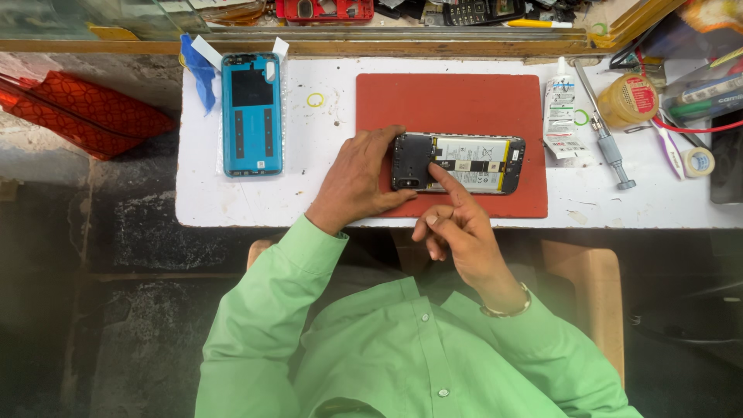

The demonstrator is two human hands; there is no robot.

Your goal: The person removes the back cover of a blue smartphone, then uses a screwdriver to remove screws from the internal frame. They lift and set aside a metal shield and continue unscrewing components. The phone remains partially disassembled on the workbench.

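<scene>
Phone: opened phone [458, 163] lay on red mat [451, 116], mid-surface, near front edge.
Left hand [357, 182]: flat, steadying its end.
Right hand [457, 224]: forefinger pressing inside, others curled.
Progress: blue back cover [251, 114] off, lying near left edge.

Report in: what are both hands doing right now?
Left hand steadies opened black phone on red mat. Right hand forefinger presses it. Nothing blocking.
</scene>
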